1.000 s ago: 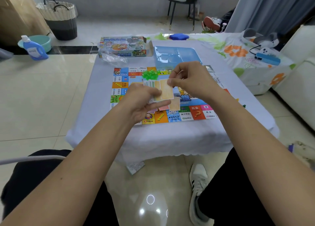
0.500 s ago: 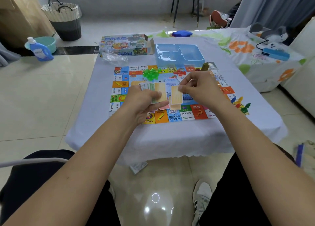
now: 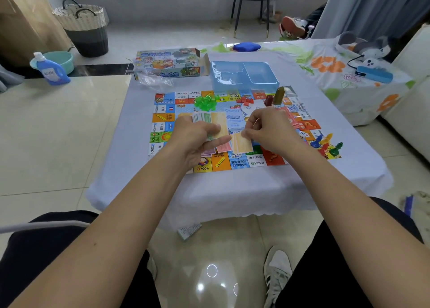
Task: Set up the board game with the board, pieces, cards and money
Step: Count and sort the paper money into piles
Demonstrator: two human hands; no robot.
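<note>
In the centre of the frame, the left hand (image 3: pixel 197 138) grips a fanned stack of thin paper money notes (image 3: pixel 210 124). The right hand (image 3: pixel 267 131) pinches one yellow note (image 3: pixel 243 142) low over the colourful square game board (image 3: pixel 162 121). The loose fan could slip and scatter the pink notes (image 3: pixel 223 148) sorted below.

Green houses (image 3: pixel 204 103), red houses (image 3: pixel 245 101) and pawns (image 3: pixel 327 146) crowd the board (image 3: pixel 162 131); its near-side tablecloth (image 3: pixel 232 189) lies bare.

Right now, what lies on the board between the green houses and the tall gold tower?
In the head view, a cluster of small red houses lies between the green houses and the gold tower.
</note>
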